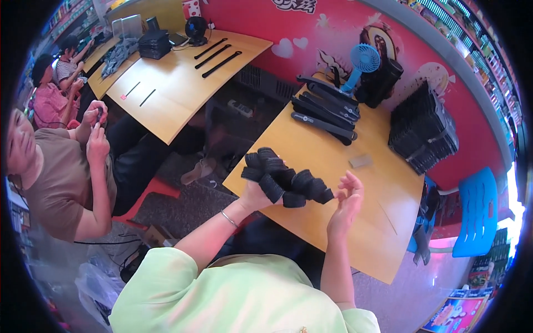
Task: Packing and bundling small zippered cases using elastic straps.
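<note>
A cluster of black ribbed rolls (283,176), looking like coiled straps, rests on and in my left hand (254,195) above the table's near edge. The rolls hide most of that hand's fingers. My right hand (347,205) is raised just right of the cluster, fingers apart and slightly bent, with nothing in it. Beyond them, several flat black straps (325,108) lie in a pile on the wooden table (383,238). A small tan block (361,161) lies on the tabletop past my right hand.
A blue fan (363,58) stands at the table's far end, with a tall black stack (425,127) on the right. A blue chair (476,213) is at far right. On my left, a co-worker (66,177) sits by another table (177,72) holding straps.
</note>
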The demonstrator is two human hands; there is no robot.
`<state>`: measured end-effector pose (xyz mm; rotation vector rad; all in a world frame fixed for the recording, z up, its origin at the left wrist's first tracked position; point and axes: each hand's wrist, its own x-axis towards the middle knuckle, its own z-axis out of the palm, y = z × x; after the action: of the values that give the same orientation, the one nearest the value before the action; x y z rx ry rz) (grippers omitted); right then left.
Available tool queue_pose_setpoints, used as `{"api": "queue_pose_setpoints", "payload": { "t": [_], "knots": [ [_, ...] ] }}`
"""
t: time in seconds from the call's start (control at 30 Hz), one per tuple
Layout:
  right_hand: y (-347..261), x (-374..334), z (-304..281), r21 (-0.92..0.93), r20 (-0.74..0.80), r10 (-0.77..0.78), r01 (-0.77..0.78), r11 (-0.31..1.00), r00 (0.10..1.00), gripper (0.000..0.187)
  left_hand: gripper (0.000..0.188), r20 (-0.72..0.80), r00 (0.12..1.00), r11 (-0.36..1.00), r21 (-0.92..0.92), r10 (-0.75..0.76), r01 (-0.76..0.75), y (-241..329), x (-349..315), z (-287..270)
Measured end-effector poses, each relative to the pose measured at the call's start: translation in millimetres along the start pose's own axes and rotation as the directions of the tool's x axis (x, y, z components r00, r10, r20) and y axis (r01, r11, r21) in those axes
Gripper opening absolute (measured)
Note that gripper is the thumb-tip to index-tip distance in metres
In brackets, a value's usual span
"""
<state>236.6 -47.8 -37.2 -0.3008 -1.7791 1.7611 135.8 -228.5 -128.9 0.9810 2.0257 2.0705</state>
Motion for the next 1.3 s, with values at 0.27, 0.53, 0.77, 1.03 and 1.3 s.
{"api": "queue_pose_setpoints", "payload": {
  "t": [0.27, 0.53, 0.77, 1.03, 1.3],
  "knots": [
    [-79, -2, -2, -0.376, 0.431, -0.613, 0.749, 0.545, 0.662, 0.055, 0.054, -0.05, 0.997, 0.899, -0.437, -0.06, 0.033, 18, 2, 10],
    [-93, -3, 6, -0.445, 0.52, -0.64, 0.819, 0.362, 0.565, 0.057, 0.047, -0.03, 1.0, 0.886, -0.464, -0.006, -0.008, 21, -1, 9],
    [-92, 6, 9, -0.369, 0.542, -0.668, 0.859, 0.355, 0.51, 0.042, 0.048, -0.073, 0.993, 0.916, -0.397, -0.088, 0.052, 18, -2, 9],
    [-97, 6, 7, -0.363, 0.582, -0.645, 0.868, 0.338, 0.494, 0.037, 0.058, -0.155, 0.985, 0.924, -0.383, -0.074, 0.01, 20, -1, 9],
    [-108, 3, 19, -0.34, 0.588, -0.585, 0.827, 0.447, 0.558, 0.055, 0.057, -0.164, 0.976, 0.935, -0.348, -0.14, 0.075, 29, -3, 8]
  ]
}}
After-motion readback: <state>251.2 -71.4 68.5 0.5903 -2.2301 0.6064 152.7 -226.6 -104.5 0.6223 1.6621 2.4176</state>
